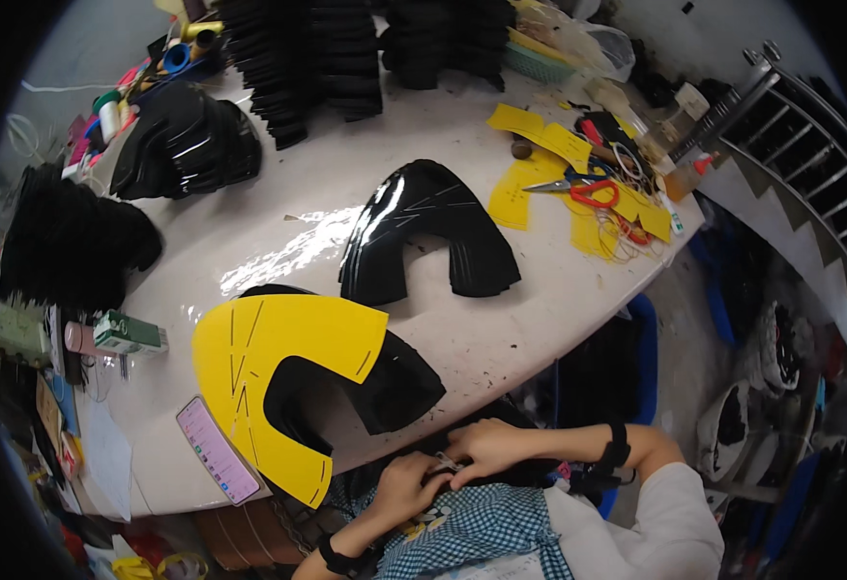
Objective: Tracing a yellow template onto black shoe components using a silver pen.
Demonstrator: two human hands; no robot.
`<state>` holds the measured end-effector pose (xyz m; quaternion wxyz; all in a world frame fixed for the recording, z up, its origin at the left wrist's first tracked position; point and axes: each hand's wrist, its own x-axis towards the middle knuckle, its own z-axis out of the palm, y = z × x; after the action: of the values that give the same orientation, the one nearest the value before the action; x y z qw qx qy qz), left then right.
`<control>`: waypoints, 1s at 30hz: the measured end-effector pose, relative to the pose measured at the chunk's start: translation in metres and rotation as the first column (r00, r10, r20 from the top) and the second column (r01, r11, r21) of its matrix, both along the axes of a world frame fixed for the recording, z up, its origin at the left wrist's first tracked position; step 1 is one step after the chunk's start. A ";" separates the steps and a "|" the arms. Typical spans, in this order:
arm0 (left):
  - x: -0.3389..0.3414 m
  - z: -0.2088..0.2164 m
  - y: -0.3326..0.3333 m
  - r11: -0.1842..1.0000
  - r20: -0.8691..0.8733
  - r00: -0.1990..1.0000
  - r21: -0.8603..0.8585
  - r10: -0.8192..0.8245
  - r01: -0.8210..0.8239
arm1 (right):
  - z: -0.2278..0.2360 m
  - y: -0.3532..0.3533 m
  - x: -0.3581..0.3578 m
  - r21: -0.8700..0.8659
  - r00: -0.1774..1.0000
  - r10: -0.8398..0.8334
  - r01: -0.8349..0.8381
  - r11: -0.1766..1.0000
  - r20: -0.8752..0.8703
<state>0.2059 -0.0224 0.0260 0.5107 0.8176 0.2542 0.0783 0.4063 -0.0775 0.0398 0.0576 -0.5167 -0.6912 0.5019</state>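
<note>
Tabletop [307, 174] ahead; left hand [407, 486] curls beside right hand [488, 447].

A template [240, 382] lies on a stack of cut pieces [399, 387] at the near edge of the tabletop [298, 213]. A phone [216, 449] lies just left of the template. A second stack [433, 208] lies behind and to the right. Scissors [569, 184] rest on paper sheets [511, 188] farther right. Further stacks [298, 58] stand at the rear. The hands [486, 447] are before the near edge.
</note>
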 end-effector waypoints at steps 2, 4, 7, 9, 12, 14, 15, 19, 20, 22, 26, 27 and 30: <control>-0.003 0.003 0.001 0.995 0.028 0.999 0.092 0.029 -0.031 | -0.007 0.001 -0.004 0.010 0.984 -0.148 0.149 0.989 -0.095; -0.005 0.004 0.001 0.966 0.104 0.990 0.231 0.094 -0.116 | -0.005 -0.001 -0.007 -0.027 0.956 -0.262 0.260 0.965 -0.134; -0.007 0.007 0.001 0.942 0.123 0.991 0.326 0.044 -0.082 | -0.005 -0.002 -0.008 -0.024 0.881 -0.441 0.444 0.896 -0.171; -0.005 0.009 0.001 0.932 0.133 0.991 0.358 0.015 -0.062 | 0.003 -0.004 -0.010 -0.094 0.881 -0.439 0.429 0.898 -0.176; -0.001 0.009 0.001 0.912 0.159 0.986 0.409 -0.044 -0.025 | 0.004 -0.002 -0.012 -0.056 0.879 -0.441 0.439 0.897 -0.180; -0.001 0.008 0.000 0.908 0.131 0.991 0.417 -0.008 -0.048 | 0.007 -0.002 -0.013 -0.033 0.878 -0.445 0.447 0.894 -0.173; -0.001 0.007 -0.002 0.909 0.130 0.991 0.415 -0.015 -0.041 | 0.011 -0.002 -0.014 0.045 0.905 -0.413 0.419 0.907 -0.101; 0.001 0.006 -0.003 0.911 0.172 0.985 0.401 0.026 -0.094 | 0.013 -0.010 -0.008 0.102 0.870 -0.472 0.487 0.868 -0.142; 0.001 0.007 -0.002 0.906 0.179 0.983 0.409 0.036 -0.107 | 0.009 -0.014 -0.004 0.043 0.834 -0.517 0.534 0.844 -0.192; -0.001 0.007 0.001 0.912 0.165 0.985 0.396 0.041 -0.105 | 0.006 -0.026 0.008 -0.005 0.792 -0.578 0.589 0.808 -0.199; -0.003 0.009 0.002 0.919 0.129 0.991 0.386 0.030 -0.078 | 0.017 -0.047 0.022 -0.023 0.764 -0.615 0.624 0.781 -0.197; -0.003 0.010 0.002 0.920 0.122 0.992 0.386 0.019 -0.065 | 0.021 -0.052 0.023 0.046 0.790 -0.581 0.599 0.800 -0.195; -0.008 0.010 0.006 0.935 0.100 0.994 0.346 0.040 -0.072 | 0.014 -0.060 0.041 0.461 0.933 -0.338 0.354 0.814 -0.121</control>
<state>0.1981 -0.0160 0.0360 0.3661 0.8832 0.2359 0.1737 0.4471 -0.1378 0.0540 0.2842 -0.5953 -0.6863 0.3064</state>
